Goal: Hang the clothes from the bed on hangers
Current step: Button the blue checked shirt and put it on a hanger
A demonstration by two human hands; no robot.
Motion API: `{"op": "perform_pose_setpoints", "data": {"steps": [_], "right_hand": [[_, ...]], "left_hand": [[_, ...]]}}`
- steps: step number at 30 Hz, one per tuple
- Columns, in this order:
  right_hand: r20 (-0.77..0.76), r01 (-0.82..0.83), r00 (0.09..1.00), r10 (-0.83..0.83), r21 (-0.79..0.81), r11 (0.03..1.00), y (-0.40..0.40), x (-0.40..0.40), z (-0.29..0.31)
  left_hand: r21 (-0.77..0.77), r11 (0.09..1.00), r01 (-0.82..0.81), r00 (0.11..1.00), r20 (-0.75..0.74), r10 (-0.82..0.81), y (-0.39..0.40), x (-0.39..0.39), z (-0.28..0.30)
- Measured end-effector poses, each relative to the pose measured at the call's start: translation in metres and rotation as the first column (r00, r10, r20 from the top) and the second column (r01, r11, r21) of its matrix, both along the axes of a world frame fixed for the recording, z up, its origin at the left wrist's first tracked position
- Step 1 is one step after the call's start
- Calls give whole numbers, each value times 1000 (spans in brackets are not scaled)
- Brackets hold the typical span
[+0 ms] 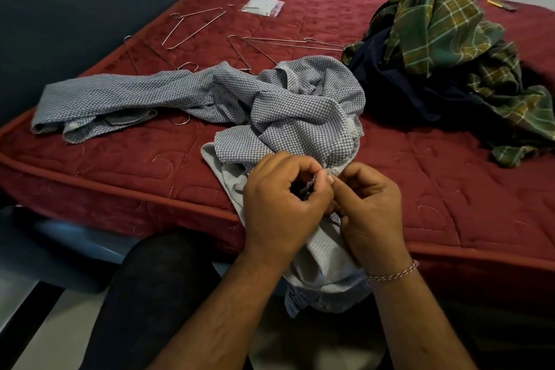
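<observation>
Where the red quilted mattress meets the dark blue headboard at the upper left of the frame, several bare wire hangers lie scattered on the quilting, well apart from the person's hands. Just beyond them, toward the top centre, sits a small flat clear packet. Below the hangers, a blue-and-white checked shirt stretches across the middle of the frame: one sleeve runs out flat to the left, the body is bunched in the centre, and its lower part spills over the near mattress edge down toward the person's lap. One hanger hook pokes out from under the shirt's sleeve. At the lower centre, the left hand has its fingers curled and pinches the shirt's edge between thumb and fingertips. Touching it on the right, the right hand is also curled, gripping the same edge of the checked fabric; a thin red-and-white thread bracelet circles its wrist. Right of the shirt and touching it, a heap of clothes rests on the mattress: a dark navy garment underneath and a green plaid garment crumpled over it. At the far upper right, a small yellow object, too small to identify, lies on the mattress.
</observation>
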State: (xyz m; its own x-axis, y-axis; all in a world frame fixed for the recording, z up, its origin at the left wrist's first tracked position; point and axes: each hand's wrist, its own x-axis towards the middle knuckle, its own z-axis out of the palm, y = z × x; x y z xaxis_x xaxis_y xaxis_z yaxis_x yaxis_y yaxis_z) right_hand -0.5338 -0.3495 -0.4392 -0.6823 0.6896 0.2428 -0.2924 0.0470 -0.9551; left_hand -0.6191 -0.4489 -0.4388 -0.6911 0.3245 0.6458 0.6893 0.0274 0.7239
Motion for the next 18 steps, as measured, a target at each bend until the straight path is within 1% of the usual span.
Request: {"op": "perform_pose_setpoints", "data": {"steps": [5,11,15,18], "right_hand": [[29,-10,1000,10,6,1000,0,1,1],[19,-15,1000,16,-49,999,1,1,1],[6,-11,1000,11,-72,997,3,0,-2],[14,-4,1000,5,-95,995,4,0,-3]], "left_hand": [[7,998,-57,998,-1,57,0,-1,-2],[-3,999,-34,998,45,34,0,-1,-3],[-15,999,29,986,162,-26,0,-5,-2],[-8,996,86,959,270,-81,-2,-7,0]]}}
